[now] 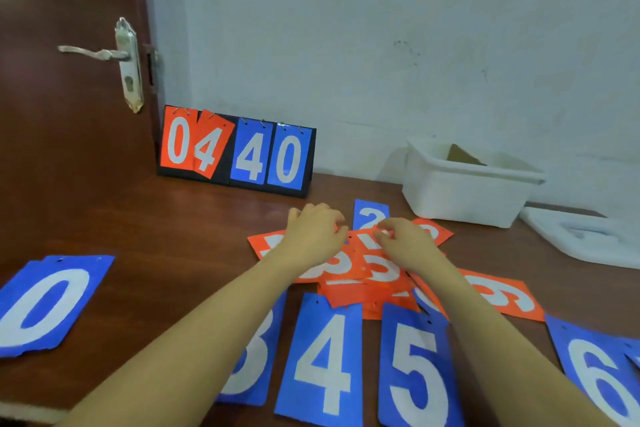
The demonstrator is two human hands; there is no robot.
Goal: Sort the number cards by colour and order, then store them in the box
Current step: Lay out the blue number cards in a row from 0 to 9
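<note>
Brown wood-grain table (145,229) against a pale wall; dark door with metal lever handle (100,53) at left. Flat blue cards lie along the near edge: blue 0 (45,305), blue 4 (323,364), blue 5 (415,367), blue 6 (599,374). I see both hands over the orange card pile (360,274): left hand (317,236) curled, grip unclear; right hand (403,241) pinching an orange card edge. Scoreboard stand (239,149) behind. White plastic box (467,184) at right, brown piece inside.
</note>
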